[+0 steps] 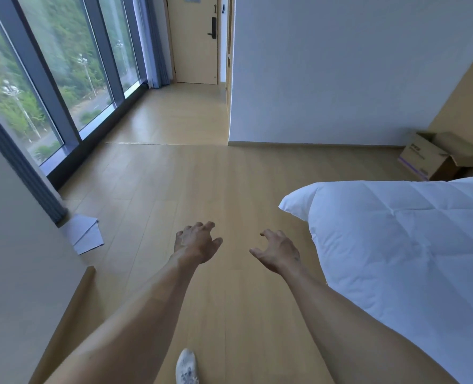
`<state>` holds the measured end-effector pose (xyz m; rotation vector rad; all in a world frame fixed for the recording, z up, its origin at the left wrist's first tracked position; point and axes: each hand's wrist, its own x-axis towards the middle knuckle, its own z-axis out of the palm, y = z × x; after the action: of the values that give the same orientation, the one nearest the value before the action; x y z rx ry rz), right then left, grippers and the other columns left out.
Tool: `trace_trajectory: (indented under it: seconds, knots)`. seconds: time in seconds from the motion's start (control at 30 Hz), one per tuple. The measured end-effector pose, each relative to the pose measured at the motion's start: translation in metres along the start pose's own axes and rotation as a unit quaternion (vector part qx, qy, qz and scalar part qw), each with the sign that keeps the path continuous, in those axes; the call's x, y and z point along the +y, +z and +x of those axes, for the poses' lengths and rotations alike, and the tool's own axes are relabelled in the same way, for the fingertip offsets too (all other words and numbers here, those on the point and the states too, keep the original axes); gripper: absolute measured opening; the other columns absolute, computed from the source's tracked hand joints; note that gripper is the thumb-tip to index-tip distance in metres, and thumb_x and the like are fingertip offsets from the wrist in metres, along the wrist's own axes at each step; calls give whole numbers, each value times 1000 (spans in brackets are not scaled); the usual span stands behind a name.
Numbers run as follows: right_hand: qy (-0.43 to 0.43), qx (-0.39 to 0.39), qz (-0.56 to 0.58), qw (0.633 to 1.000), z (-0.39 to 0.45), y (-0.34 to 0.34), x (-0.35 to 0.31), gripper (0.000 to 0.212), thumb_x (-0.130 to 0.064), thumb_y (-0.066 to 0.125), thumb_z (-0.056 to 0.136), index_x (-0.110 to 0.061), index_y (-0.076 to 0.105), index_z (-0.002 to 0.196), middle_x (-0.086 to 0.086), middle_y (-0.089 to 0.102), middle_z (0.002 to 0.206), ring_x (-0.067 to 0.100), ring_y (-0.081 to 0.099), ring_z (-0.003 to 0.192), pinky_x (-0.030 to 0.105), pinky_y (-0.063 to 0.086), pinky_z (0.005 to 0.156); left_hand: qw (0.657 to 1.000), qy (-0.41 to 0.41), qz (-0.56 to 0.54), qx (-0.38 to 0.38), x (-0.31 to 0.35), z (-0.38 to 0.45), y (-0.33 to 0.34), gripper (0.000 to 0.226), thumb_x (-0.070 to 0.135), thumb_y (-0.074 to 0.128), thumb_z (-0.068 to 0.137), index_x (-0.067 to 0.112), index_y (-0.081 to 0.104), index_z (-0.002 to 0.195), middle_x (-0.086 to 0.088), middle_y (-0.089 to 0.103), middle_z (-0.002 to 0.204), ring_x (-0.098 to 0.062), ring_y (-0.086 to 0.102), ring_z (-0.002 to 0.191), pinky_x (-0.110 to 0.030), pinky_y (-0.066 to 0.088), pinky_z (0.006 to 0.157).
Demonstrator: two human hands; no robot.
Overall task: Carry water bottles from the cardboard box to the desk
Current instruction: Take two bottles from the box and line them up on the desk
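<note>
Empty-handed in a bedroom, with the cardboard box [440, 156] far off to my right by the wall.

My main worry is the bed [410, 259] close on my right: its white quilt corner juts over the wooden floor [188, 176], so cutting toward the box could snag a leg; papers [87, 236] lying loose on the floor to my left could slip underfoot. I see tall windows [49, 65] left and a door [195, 40] ahead. My left hand [195, 242] and right hand [278, 252] hang loosely curled, grasping nothing. I see no bottles or desk.
</note>
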<state>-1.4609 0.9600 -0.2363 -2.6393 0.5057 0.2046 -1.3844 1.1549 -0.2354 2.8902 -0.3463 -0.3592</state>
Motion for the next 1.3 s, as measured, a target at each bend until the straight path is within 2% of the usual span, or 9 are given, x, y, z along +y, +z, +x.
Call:
trace_trajectory:
  seconds: [0.17,0.47,0.8,1.03,1.3]
  knots:
    - [39,0,0,999,83,-8,-1,59,-55,58,87,-28,49,139,1,48,138,22,53,122,36,47,99,1000,28,-4,-5,7,99,-8,55,55,46,98,34,40,148,1,49,147,-26,45,134,-41,33,110]
    - [90,14,-5,996,246,-56,-44,63,-54,54,90,-28,41,146,2,44,146,24,49,129,39,45,100,995,101,14,2,16,285,-63,56,57,46,97,33,41,147,1,51,145,-26,46,133,-40,33,110]
    - [113,29,9,993,379,-87,-50,62,-54,55,91,-28,41,146,2,44,145,25,49,128,39,45,101,990,133,40,-1,39,438,-94,56,56,46,97,33,41,148,0,50,146,-26,45,135,-39,32,109]
    - [117,36,32,992,506,-113,-26,62,-54,56,89,-29,43,144,2,46,143,24,47,130,37,45,99,988,140,64,-1,88,555,-107,56,56,46,97,34,41,148,0,49,147,-25,44,135,-39,31,110]
    - [113,28,41,992,661,-173,9,63,-55,55,89,-30,43,145,4,46,145,27,46,132,38,40,105,988,136,75,8,168,701,-134,55,54,46,98,33,40,149,1,50,147,-25,44,134,-39,31,110]
